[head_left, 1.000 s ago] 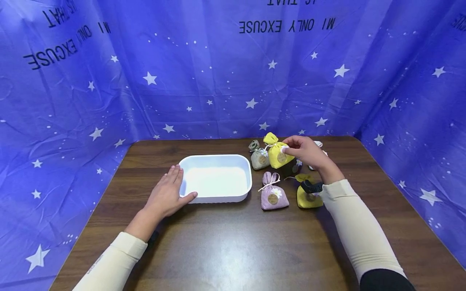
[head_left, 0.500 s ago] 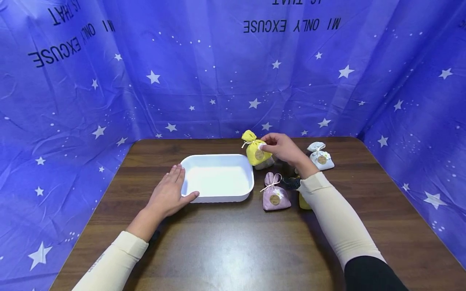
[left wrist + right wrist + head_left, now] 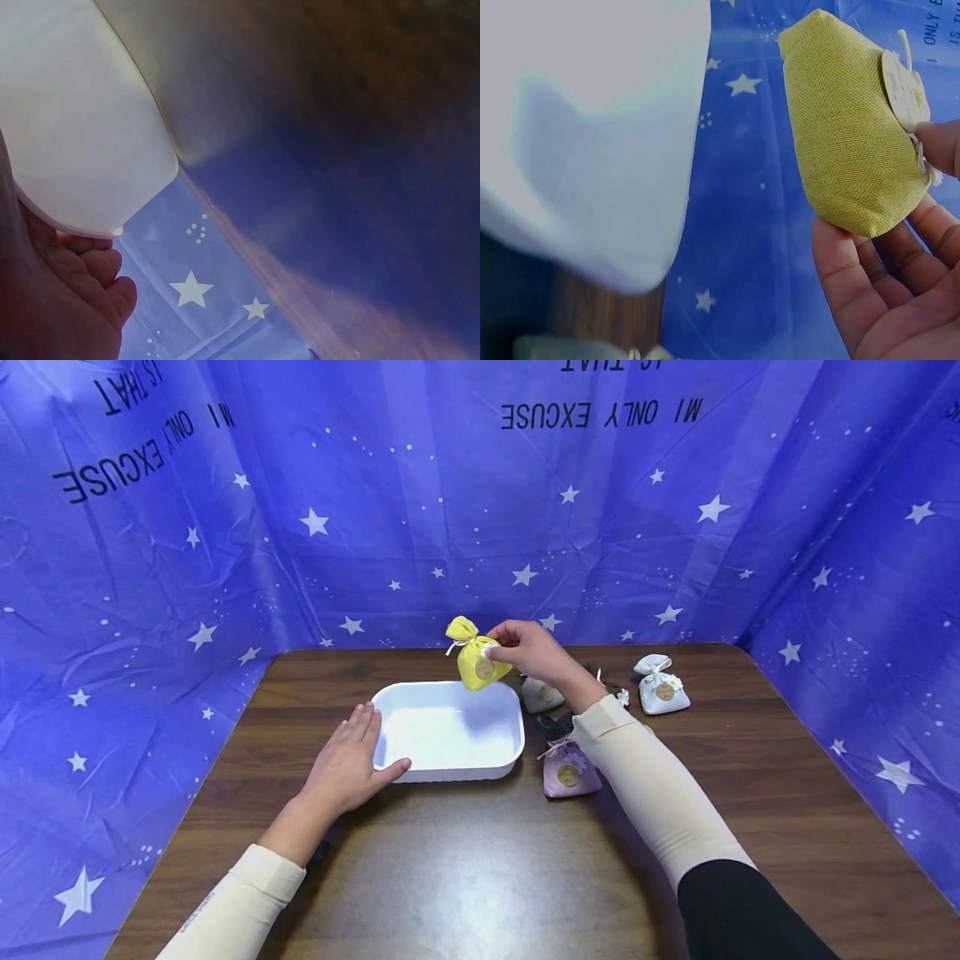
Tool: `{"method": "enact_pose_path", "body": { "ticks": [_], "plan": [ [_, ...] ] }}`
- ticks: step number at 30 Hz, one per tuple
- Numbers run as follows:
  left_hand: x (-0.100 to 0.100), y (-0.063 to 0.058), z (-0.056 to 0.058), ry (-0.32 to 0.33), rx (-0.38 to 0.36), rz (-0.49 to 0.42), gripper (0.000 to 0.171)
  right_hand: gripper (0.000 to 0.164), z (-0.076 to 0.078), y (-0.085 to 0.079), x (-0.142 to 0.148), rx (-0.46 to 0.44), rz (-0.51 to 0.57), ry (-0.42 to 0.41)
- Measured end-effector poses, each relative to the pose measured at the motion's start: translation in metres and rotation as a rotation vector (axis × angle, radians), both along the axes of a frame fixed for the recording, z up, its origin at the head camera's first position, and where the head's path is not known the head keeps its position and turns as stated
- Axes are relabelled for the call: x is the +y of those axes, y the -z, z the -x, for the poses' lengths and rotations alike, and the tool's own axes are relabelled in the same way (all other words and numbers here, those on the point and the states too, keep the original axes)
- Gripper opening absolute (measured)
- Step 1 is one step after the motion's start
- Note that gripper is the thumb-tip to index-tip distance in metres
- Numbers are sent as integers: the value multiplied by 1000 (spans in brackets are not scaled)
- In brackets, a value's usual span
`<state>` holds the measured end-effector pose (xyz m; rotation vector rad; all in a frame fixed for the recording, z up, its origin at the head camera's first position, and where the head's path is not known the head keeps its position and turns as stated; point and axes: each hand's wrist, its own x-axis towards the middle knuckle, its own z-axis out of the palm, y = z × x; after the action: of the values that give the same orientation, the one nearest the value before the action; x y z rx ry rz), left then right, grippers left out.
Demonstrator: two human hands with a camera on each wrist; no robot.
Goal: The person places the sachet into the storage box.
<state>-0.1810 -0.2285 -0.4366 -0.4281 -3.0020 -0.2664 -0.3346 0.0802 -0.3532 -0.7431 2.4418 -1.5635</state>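
Note:
A small yellow drawstring sachet with a round tag hangs over the back right part of a white tray. My right hand pinches its side between thumb and fingers. From the right wrist view, the thumb presses near the tag of the sachet and the fingers support the opposite side. My left hand lies against the tray's left end, fingers extended along the side and thumb at the front rim. In the left wrist view, the fingertips sit right at the tray's edge.
Right of the tray stand a grey sachet, a pink sachet partly under the right wrist, and a white sachet. A dark one is mostly hidden by the arm. A blue starry curtain closes off the table's back.
My right hand has carried the yellow sachet leftward from among the other sachets to above the tray. My left hand has stayed at the tray's left end.

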Motion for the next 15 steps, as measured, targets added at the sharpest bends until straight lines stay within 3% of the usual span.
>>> {"method": "enact_pose_path", "body": {
  "ticks": [6,15],
  "plan": [
    [1,0,-1,-7,0,-9,104,23,5,2,-23,6,3,-23],
    [0,-1,1,-5,6,-6,104,21,8,15,-61,-68,-8,-63]
  ]
}}
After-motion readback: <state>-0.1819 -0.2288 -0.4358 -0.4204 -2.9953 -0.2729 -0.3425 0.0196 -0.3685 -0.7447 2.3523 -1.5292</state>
